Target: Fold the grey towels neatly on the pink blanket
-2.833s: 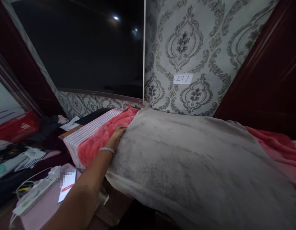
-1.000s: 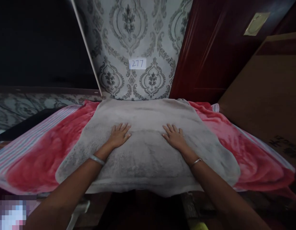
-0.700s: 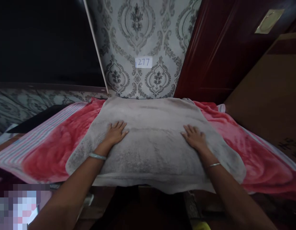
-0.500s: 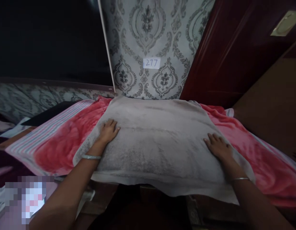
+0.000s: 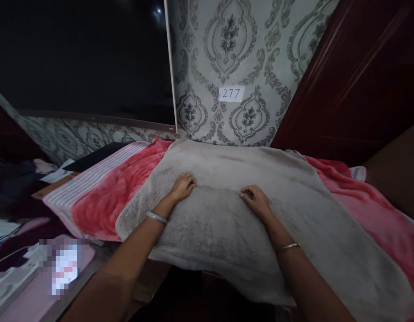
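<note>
A grey fluffy towel (image 5: 304,210) lies spread over a red plush blanket (image 5: 109,197) on a raised surface against the wall. My left hand (image 5: 182,186) rests on the towel left of its middle, fingers curled and pinching the cloth. A little to the right, my right hand (image 5: 256,200) also has its fingers curled into the towel. Both wrists wear thin bangles. The hands are about a hand's width apart.
A patterned grey wall carries a paper label "277" (image 5: 231,94). A large dark screen (image 5: 82,58) fills the upper left. A dark red door (image 5: 361,76) stands at right. A lit phone (image 5: 64,268) and clutter lie at lower left.
Both hands had spread outward flat across the towel; now they have come back toward its middle and their fingers have curled into the cloth. The view has shifted left.
</note>
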The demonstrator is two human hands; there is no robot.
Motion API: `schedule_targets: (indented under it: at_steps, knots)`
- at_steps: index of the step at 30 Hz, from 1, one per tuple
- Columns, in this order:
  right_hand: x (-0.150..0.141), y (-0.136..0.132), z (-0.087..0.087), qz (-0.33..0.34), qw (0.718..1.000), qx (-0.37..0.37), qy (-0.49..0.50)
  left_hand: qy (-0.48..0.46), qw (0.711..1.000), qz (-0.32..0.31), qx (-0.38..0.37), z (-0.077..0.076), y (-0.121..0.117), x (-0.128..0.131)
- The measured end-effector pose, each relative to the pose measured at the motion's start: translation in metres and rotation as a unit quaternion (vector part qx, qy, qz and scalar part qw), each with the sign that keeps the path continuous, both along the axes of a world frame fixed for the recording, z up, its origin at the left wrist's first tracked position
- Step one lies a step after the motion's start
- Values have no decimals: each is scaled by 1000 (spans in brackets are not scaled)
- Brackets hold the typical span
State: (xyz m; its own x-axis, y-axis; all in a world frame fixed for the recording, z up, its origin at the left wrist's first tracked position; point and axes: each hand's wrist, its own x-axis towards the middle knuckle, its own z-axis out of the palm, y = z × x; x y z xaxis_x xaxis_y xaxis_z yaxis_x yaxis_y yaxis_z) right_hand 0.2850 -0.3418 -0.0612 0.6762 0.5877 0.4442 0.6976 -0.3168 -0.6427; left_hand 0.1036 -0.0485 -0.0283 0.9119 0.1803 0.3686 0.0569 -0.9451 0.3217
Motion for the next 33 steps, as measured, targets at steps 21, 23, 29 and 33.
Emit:
schedule_targets:
  at_steps: [21,23,29,33]
  knots:
    - [-7,-4,-5,35,986,-20,-161,-205,976,11,68,-1,-5,3]
    - [-8,-4,-4,37,983,-12,-177,-235,969,3,83,0,-7,1]
    - [-14,-1,3,37,979,-20,-200,-270,954,0,131,3,-8,-2]
    - [-19,3,7,32,976,-37,-212,-256,957,7,139,4,-8,-1]
